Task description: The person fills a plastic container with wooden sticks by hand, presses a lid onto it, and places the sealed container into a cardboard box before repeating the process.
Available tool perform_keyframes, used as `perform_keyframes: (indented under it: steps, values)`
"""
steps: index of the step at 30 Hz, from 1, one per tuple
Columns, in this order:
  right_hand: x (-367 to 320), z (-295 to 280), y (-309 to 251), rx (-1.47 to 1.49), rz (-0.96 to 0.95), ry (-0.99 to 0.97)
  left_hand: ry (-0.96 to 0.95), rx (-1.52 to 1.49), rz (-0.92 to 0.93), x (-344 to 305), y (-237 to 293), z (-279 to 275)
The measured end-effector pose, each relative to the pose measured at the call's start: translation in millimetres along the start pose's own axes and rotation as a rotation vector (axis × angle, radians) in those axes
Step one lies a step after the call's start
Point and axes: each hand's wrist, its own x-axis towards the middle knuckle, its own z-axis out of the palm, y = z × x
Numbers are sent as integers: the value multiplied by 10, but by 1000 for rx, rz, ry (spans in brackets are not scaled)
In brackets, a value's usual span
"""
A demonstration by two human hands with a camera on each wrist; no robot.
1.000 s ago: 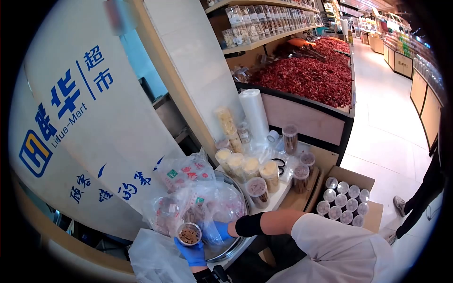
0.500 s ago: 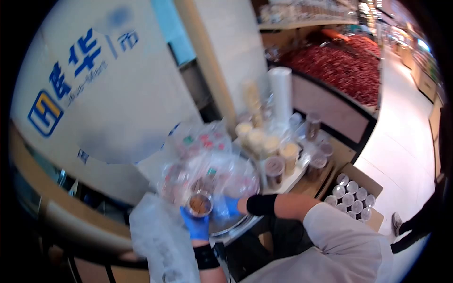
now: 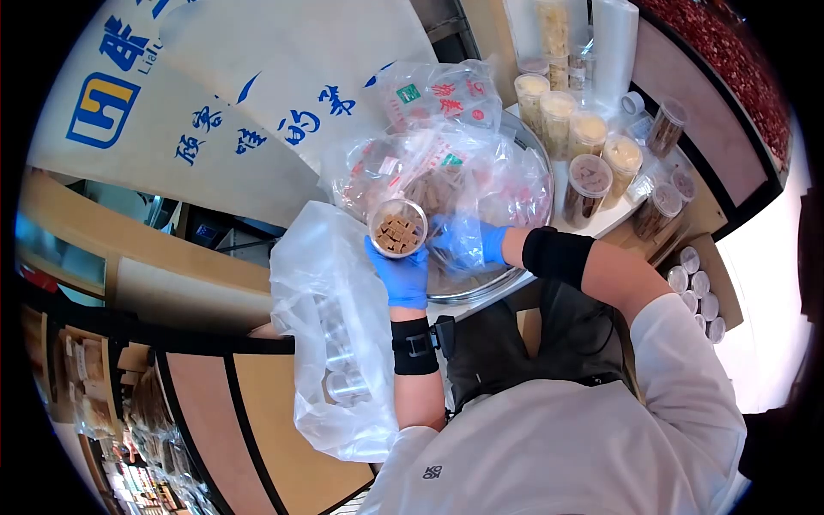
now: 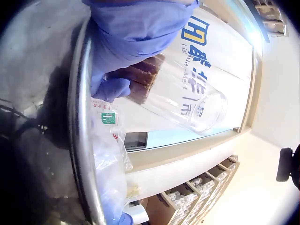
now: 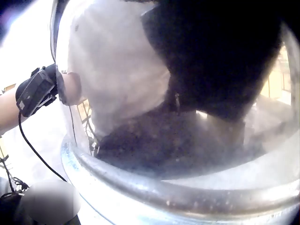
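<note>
My left hand (image 3: 402, 273), in a blue glove, grips a clear plastic jar (image 3: 398, 206) from below, its mouth facing up toward the head camera. Brown stick-like pieces (image 3: 399, 233) stand inside. The left wrist view shows gloved fingers (image 4: 117, 89) curled round the jar's lower end, with clear wall (image 4: 208, 112) beyond the pieces. Beside the jar, my gloved right hand (image 3: 482, 244) reaches into a clear printed plastic bag (image 3: 506, 184). Film covers its fingers, and I cannot tell whether they hold anything. More brown pieces (image 3: 436, 190) show through the bag, close to that hand.
The bag lies on a round metal tray (image 3: 548, 163). Filled jars (image 3: 588, 184) line the white counter at right, beside a plastic roll (image 3: 614, 51). A box of lidded jars (image 3: 695, 287) stands lower right. A translucent bag with empty jars (image 3: 322, 283) hangs at left.
The head view has swung down and to the left, showing more of my body. My left hand still holds the jar close to the bag; my right hand stays at the bag.
</note>
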Motion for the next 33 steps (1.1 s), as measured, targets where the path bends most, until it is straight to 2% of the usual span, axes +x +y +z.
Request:
perform_keyframes:
  steps: [1, 2, 3, 4, 5, 7, 8, 9, 10, 13, 15, 16, 17, 18, 19, 22, 24, 25, 29, 31, 32, 33]
  values:
    - [-22, -47, -19, -17, -19, 163, -3, 2, -1, 92, -2, -154]
    - [-21, -31, -8, -21, -17, 167, -2, 111, 99, 218, -11, -332]
    - [-16, 28, 15, -70, -92, 262, -1, 220, 199, 302, -18, -435]
    - [-16, 81, 19, -114, -167, 355, 0, 223, 196, 178, -10, -240]
    - [-8, 132, 35, -113, -164, 357, -19, 113, 136, 36, -11, -54]
    - [45, 115, 38, 181, -28, 6, -38, 3, 77, -150, -37, 211]
    - [38, 83, 4, 187, -29, 7, -79, 121, 169, -224, -52, 252]
    - [23, -109, -73, 172, 40, -97, -122, 237, 263, -251, -55, 269]
    - [10, -229, -122, 156, 110, -203, -120, 237, 265, -241, -51, 237]
    - [-28, -246, -152, 104, 69, -118, -201, 318, 286, -211, -15, 150]
    - [-22, -178, -124, 95, 3, -52, -256, -104, 44, -179, 26, 134]
    - [-19, -156, -110, 79, -67, 13, -254, -105, 43, -178, 8, 133]
    - [-27, -134, -102, 79, -68, 11, -265, 33, 125, -180, -20, 131]
    - [-18, -178, -112, 80, -32, -54, -276, 170, 209, -178, -35, 138]
    - [-5, -217, -121, 80, 3, -119, -279, 168, 214, -176, -36, 146]
    - [-22, -116, -85, -44, 45, -33, -251, 110, 180, -201, -19, 203]
    - [-46, -119, -11, -14, 104, -46, -130, -66, -3, -196, 9, 269]
    - [-61, -144, 24, 21, 162, -58, -138, -69, -2, -187, 5, 280]
    - [-146, -187, 72, -7, 111, -182, -94, -17, 4, -122, -11, 165]
    - [-197, -161, 74, -31, 35, -81, -99, -20, 17, -135, -12, 177]
    - [-209, -152, 83, -39, 29, -89, -88, 6, 20, -141, -18, 184]
    - [-216, -150, 90, 48, 38, 13, -79, 33, 24, -163, -19, 232]
